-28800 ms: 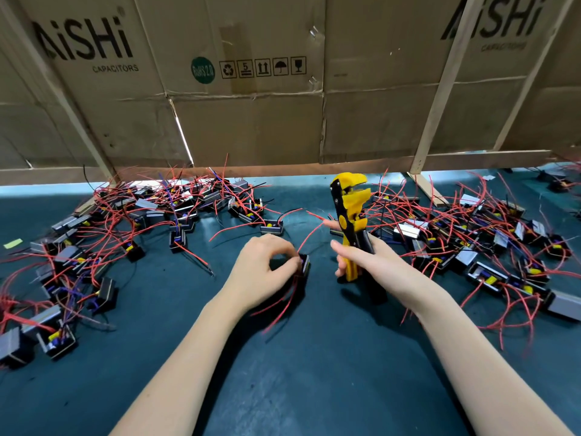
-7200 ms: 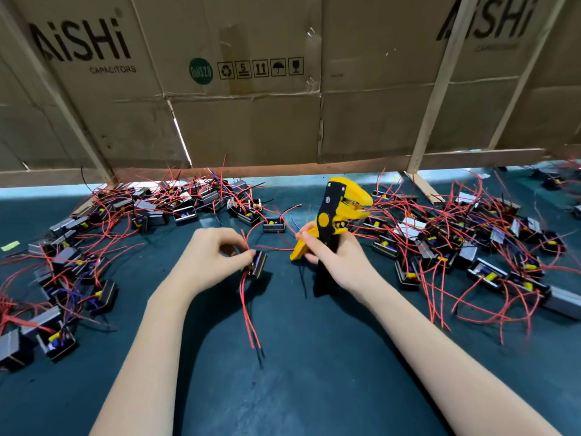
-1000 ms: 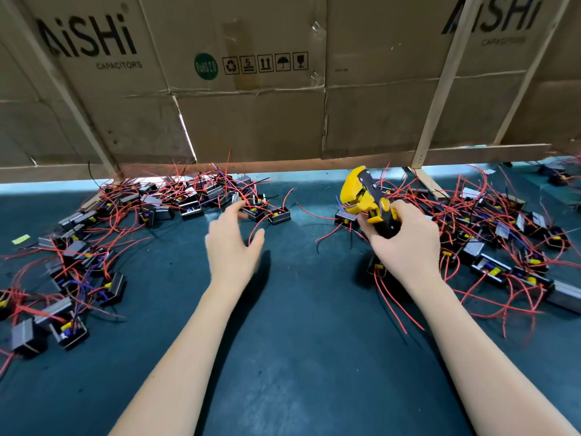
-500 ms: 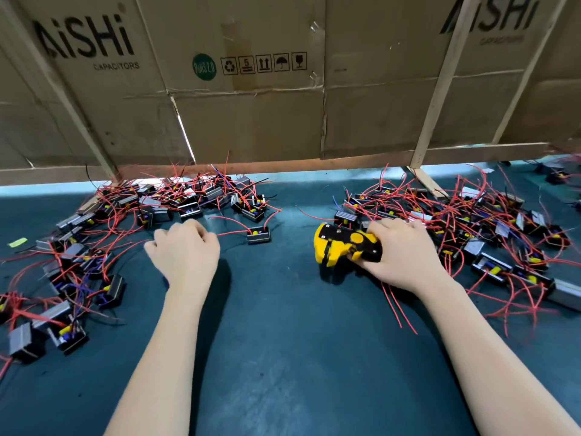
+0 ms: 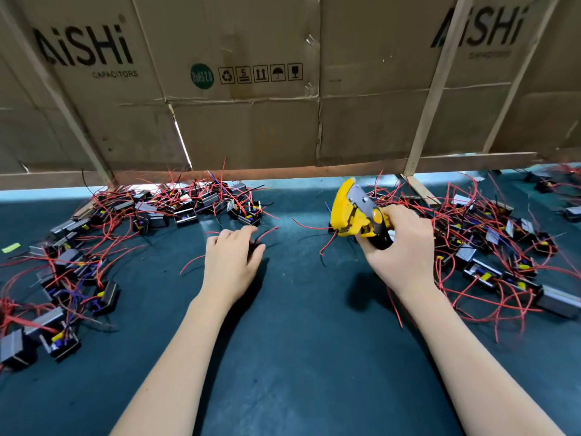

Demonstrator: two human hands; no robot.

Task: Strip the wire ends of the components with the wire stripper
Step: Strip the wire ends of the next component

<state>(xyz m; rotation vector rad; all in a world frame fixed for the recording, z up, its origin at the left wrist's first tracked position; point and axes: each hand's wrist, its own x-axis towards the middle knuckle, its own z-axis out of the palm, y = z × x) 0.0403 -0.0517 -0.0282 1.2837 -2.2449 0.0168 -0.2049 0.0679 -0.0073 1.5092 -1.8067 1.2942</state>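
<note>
Wire stripper (image 5: 356, 212): yellow body, grey metal head plate, black handles; raised just above the mat, right of centre, head tilted up and to the left. Gripped at the handles by the right hand (image 5: 401, 247), fingers curled round them.

Left hand (image 5: 231, 259): palm down on the mat, fingers bent over a small dark component (image 5: 255, 247) with red wires; whether it actually grips the piece cannot be told.

Components, left heap (image 5: 176, 209) and right heap (image 5: 490, 247): black blocks, yellow inserts, tangled red leads.

Mat (image 5: 298, 341): dark teal.

Cardboard wall (image 5: 245, 127) behind, with wooden battens: printed "AiSHi CAPACITORS" twice, green "RoHS 2.0" roundel, row of handling symbols including a "5".
</note>
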